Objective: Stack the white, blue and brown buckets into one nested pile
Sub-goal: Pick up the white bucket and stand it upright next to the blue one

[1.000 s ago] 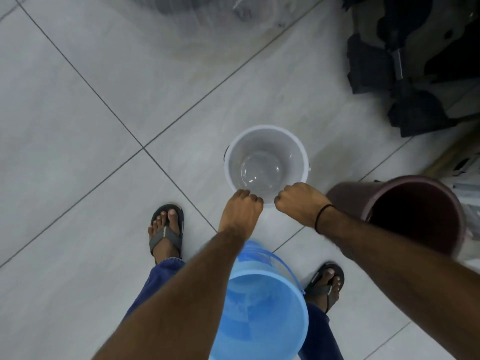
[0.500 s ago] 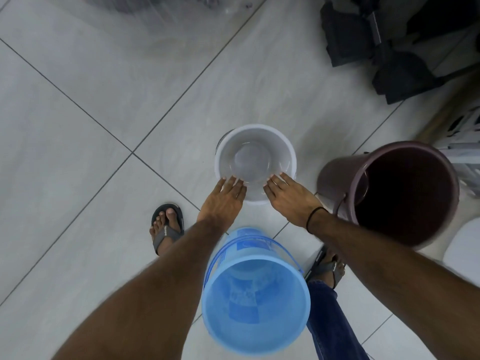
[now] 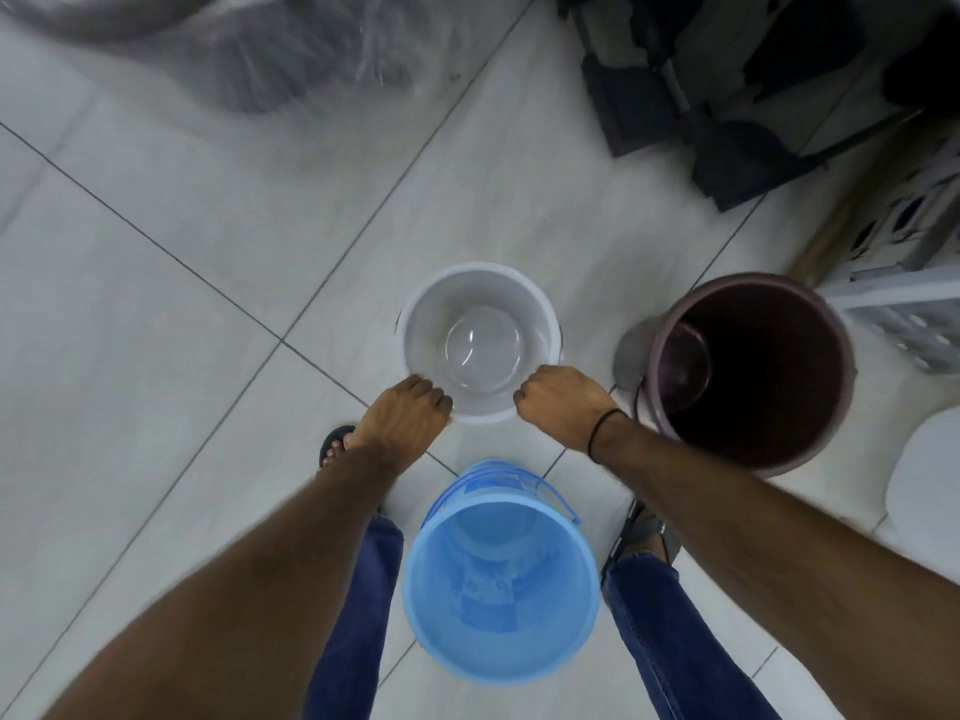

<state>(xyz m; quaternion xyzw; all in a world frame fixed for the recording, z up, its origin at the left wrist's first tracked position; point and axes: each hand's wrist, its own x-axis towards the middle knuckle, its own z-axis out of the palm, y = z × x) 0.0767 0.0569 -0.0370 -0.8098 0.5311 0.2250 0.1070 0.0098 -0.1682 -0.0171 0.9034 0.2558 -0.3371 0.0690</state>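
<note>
A white bucket (image 3: 478, 304) stands upright on the tiled floor ahead of me. My left hand (image 3: 402, 415) is curled over its near-left rim and my right hand (image 3: 563, 405) is curled over its near-right rim. A blue bucket (image 3: 498, 589) with a blue wire handle stands between my legs, closest to me. A brown bucket (image 3: 753, 366) stands to the right of the white one, tilted a little, apart from both others. All three are empty and separate.
Black objects (image 3: 727, 122) lie on the floor at the back right. A white slatted rack (image 3: 904, 293) stands at the right edge, and a white rounded thing (image 3: 930, 475) below it. Clear plastic sheeting (image 3: 234, 49) lies at the back left. My feet are in sandals.
Half a second ago both hands rested flat with fingers spread on the white bucket's near rim; now their fingers are curled around that rim. The view has shifted slightly.
</note>
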